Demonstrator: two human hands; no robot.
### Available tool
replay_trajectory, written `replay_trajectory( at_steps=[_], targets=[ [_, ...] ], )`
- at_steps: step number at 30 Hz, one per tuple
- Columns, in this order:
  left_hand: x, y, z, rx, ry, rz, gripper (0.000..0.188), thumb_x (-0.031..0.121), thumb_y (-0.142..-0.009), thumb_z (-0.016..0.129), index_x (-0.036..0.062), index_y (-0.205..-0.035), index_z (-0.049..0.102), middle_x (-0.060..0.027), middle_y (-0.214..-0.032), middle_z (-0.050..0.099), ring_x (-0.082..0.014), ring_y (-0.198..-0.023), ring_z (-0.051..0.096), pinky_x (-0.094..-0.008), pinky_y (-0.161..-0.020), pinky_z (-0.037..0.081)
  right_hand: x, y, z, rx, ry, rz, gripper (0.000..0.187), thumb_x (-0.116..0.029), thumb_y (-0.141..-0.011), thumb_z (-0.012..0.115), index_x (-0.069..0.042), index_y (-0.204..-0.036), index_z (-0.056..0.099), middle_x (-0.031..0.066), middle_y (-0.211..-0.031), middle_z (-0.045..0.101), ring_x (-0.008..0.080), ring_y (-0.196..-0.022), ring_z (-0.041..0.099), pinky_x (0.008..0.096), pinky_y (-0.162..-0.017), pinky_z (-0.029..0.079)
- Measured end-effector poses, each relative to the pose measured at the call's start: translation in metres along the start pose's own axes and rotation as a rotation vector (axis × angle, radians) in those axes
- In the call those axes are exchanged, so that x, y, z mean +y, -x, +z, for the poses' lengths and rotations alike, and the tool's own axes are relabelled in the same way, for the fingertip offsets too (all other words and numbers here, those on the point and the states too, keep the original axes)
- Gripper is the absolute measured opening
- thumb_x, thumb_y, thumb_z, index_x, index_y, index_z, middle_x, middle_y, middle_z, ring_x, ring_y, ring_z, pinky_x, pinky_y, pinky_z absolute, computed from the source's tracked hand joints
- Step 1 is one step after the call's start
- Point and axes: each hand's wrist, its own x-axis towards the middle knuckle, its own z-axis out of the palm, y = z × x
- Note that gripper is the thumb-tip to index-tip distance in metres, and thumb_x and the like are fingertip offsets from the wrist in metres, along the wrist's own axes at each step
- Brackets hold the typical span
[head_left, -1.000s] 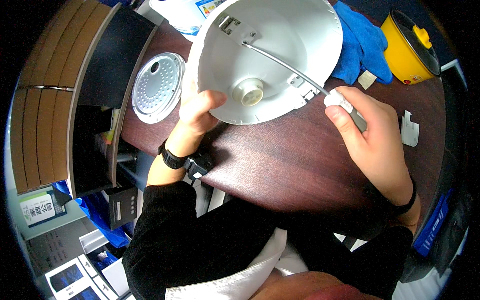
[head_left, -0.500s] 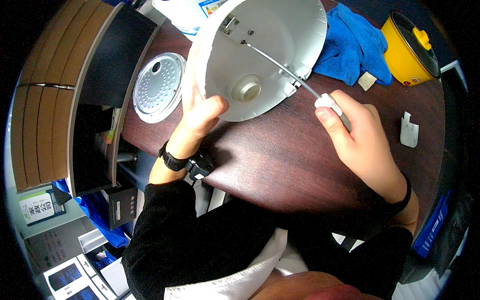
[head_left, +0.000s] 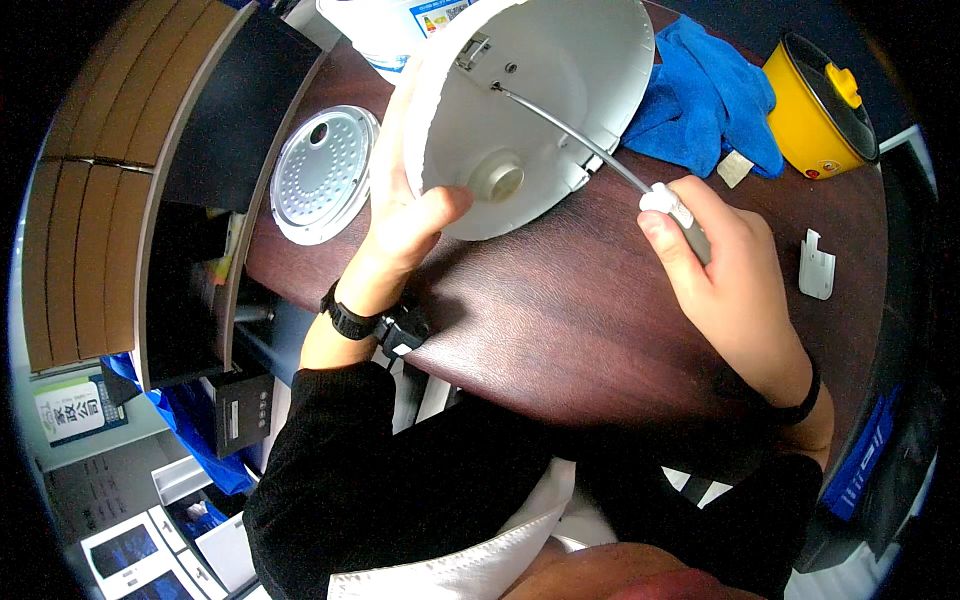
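Note:
My left hand (head_left: 405,228) grips the near left edge of a hollow white plastic housing (head_left: 575,60), its thumb over the rim and the other fingers mostly hidden behind the wall. The housing is tilted, its open side facing me. In my right hand (head_left: 738,290) is a screwdriver (head_left: 580,137) with a white and grey handle and a long metal shaft. Its tip meets a small dark hole in the housing's inner wall, below a second round hole and beside a metal fitting (head_left: 474,52). A short round collar (head_left: 497,178) stands out inside the housing.
A perforated round white lid (head_left: 325,170) lies left of the housing on the dark brown table (head_left: 570,320). Behind is a white part with a label (head_left: 375,35). To the right are a blue cloth (head_left: 705,95), a yellow pot (head_left: 815,115) and a small white plastic piece (head_left: 817,265).
The housing and my left hand have shifted slightly right and turned a little. The screwdriver has moved along with them, its tip staying at the same hole.

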Motion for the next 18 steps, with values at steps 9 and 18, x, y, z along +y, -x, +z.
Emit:
replay_trajectory(
  at_steps=[9,18],
  targets=[
    [-0.003,0.003,0.002,-0.049,-0.045,0.063,0.101,0.053,-0.067,0.065,0.0024,-0.139,0.014,-0.0169,-0.138,0.029,-0.0269,-0.124,0.034,-0.0394,-0.101,0.029,-0.002,0.007,-0.001,-0.026,0.149,-0.018,0.023,-0.023,-0.083,0.059,-0.002,-0.079,0.050,0.0195,-0.065,0.056,0.0379,-0.061,0.056,0.0438,-0.051,0.043],
    [-0.009,0.007,-0.004,-0.010,-0.133,0.015,0.104,0.053,-0.066,0.065,0.0031,-0.139,0.012,-0.0167,-0.137,0.028,-0.0272,-0.125,0.033,-0.0404,-0.100,0.031,0.009,-0.004,0.004,-0.288,-0.359,0.127,0.026,-0.024,-0.089,0.052,-0.001,-0.078,0.049,0.0115,-0.053,0.047,0.0213,-0.042,0.048,0.0313,-0.042,0.036]
  ],
)
